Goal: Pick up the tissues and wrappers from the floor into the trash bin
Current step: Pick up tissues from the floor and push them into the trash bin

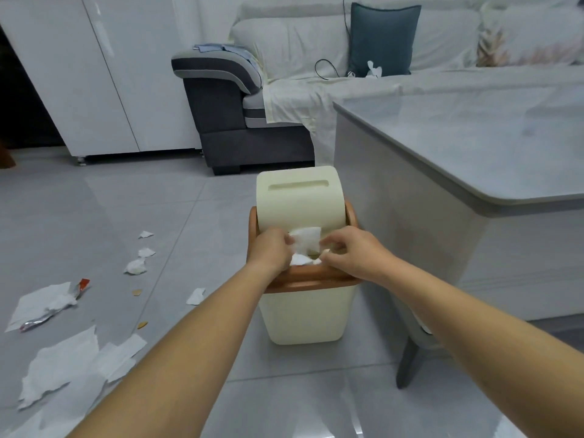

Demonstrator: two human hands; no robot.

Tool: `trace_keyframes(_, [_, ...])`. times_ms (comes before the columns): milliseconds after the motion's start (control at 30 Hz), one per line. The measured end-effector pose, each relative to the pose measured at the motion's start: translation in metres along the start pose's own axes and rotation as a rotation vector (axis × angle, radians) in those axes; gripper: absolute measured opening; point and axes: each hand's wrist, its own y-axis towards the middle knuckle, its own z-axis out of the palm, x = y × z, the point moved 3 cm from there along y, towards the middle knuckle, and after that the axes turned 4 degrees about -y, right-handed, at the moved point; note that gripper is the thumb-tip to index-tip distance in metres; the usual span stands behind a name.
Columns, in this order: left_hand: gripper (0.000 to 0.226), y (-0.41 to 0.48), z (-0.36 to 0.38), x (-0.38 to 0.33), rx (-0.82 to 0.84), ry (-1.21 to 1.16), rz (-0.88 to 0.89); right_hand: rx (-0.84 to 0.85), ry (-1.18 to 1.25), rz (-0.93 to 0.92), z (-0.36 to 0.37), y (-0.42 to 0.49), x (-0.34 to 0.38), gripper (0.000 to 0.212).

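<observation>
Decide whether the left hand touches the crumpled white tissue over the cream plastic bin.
Touching. The head view shows the left hand pinching the crumpled white tissue at its edge, with no gap.

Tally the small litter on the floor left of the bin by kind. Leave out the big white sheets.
Small white tissue scraps on bare tile: 4
Tan scraps: 2
Red-and-silver wrapper: 1
Total: 7
</observation>
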Motion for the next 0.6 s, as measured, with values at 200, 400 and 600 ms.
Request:
trace_keyframes(200, [0.021, -0.003, -0.007, -0.009, 0.1, 0.044, 0.084, 0.229, -0.102, -0.045, 0.014, -0.004, 0.001, 0.031])
trace_keyframes(400, [0.018, -0.026, -0.013, -0.012, 0.024, -0.142, 0.177, 0.013, 0.037, -0.03, -0.005, -0.029, 0.008, 0.034])
trace_keyframes(600, [0.027, -0.084, 0.024, -0.046, 0.123, -0.29, 0.235, 0.098, -0.032, 0.032, -0.049, -0.121, -0.036, 0.042])
